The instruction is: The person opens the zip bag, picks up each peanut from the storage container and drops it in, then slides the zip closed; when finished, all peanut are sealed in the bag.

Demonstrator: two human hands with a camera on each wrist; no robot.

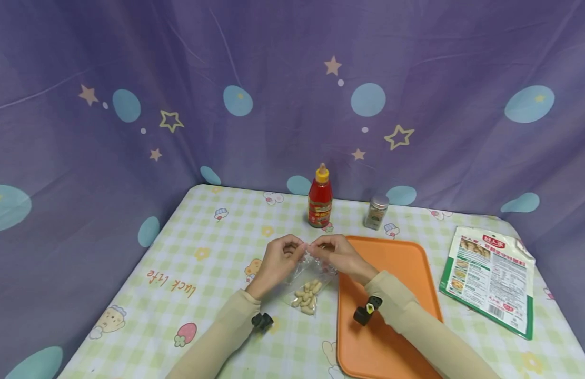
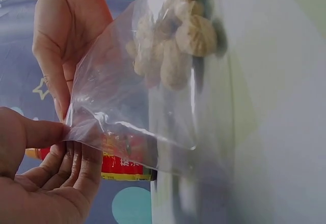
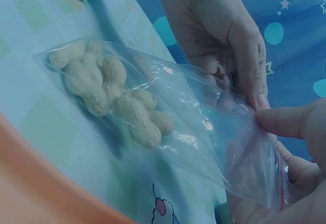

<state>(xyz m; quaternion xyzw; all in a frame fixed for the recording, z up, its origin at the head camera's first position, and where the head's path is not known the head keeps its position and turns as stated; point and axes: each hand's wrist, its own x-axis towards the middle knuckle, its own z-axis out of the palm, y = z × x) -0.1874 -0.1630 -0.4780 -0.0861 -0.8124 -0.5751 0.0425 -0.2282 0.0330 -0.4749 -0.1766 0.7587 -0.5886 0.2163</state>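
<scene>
A clear zip bag (image 3: 198, 127) with a red strip along its top edge hangs from both hands, several unshelled peanuts (image 1: 307, 296) gathered in its lower end. My left hand (image 1: 279, 263) pinches the bag's top between thumb and fingers. Right beside it, my right hand (image 1: 341, 257) pinches the same edge, the two thumbs almost touching. In the right wrist view the peanuts (image 3: 109, 84) lie low in the bag, over the checked cloth. Whether the zip is sealed cannot be made out.
Right of the bag lies an orange tray (image 1: 392, 337), under my right forearm. Behind stand a red sauce bottle (image 1: 320, 202) with a yellow cap and a small spice jar (image 1: 376, 212). A white and green food packet (image 1: 491, 279) lies at the far right.
</scene>
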